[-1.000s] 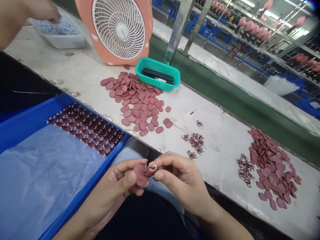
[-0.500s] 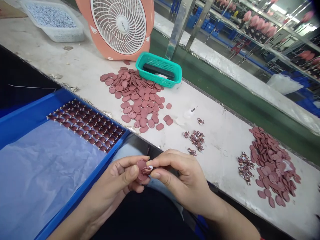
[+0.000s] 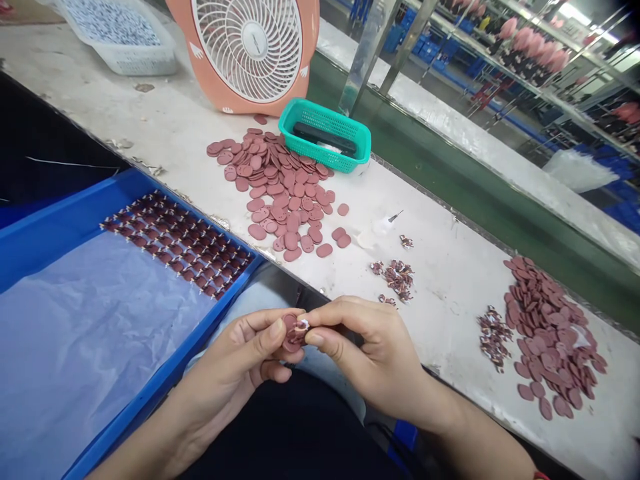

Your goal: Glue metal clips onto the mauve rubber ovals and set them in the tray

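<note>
My left hand (image 3: 235, 357) holds a round dusty-pink disc (image 3: 290, 327) between thumb and fingers. My right hand (image 3: 370, 353) pinches a small patterned piece (image 3: 301, 330) against that disc, and the fingers hide part of both. On the white table (image 3: 450, 320) in front of me lie a loose pile of pink discs (image 3: 275, 190) and a second pile (image 3: 553, 340) to the right. Between them are small clusters of patterned pieces (image 3: 397, 279), with another cluster (image 3: 494, 337) beside the right pile.
A blue tray (image 3: 165, 393) lined with plastic sheet holds rows of finished pieces (image 3: 177, 240) at my left. Farther back stand a pink fan (image 3: 250, 47), a teal basket (image 3: 325, 137) and a white tub of small parts (image 3: 117, 40). Racks stand beyond the table.
The view has shifted slightly. My hands have brought the small piece closer onto the disc, which now shows less. The other person's hand over the white tub has gone from view.
</note>
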Demonstrator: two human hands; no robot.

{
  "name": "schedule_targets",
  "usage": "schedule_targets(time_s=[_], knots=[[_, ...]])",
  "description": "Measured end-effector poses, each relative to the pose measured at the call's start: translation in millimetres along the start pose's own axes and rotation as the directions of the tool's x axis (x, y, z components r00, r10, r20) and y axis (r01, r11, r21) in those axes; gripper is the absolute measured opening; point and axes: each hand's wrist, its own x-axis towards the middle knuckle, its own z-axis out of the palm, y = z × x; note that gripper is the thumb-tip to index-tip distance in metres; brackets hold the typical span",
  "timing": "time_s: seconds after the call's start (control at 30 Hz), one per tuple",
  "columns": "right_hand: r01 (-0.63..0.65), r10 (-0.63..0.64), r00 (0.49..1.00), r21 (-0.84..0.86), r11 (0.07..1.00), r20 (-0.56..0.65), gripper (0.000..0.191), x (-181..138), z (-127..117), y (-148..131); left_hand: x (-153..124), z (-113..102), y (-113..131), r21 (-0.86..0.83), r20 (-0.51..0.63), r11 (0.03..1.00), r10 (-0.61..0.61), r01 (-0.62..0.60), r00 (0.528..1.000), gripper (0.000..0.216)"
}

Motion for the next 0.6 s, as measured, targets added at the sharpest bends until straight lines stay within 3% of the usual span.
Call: schedule_targets(time_s=[0.6], knots=[[0.173,-0.174,0.985,-0.102,0.980,0.002,0.010,0.3,4.6,0.8,-1.5,-0.5,-1.3,-0.048,-0.030,0.999,0.007,-0.009,1.000,0.037]])
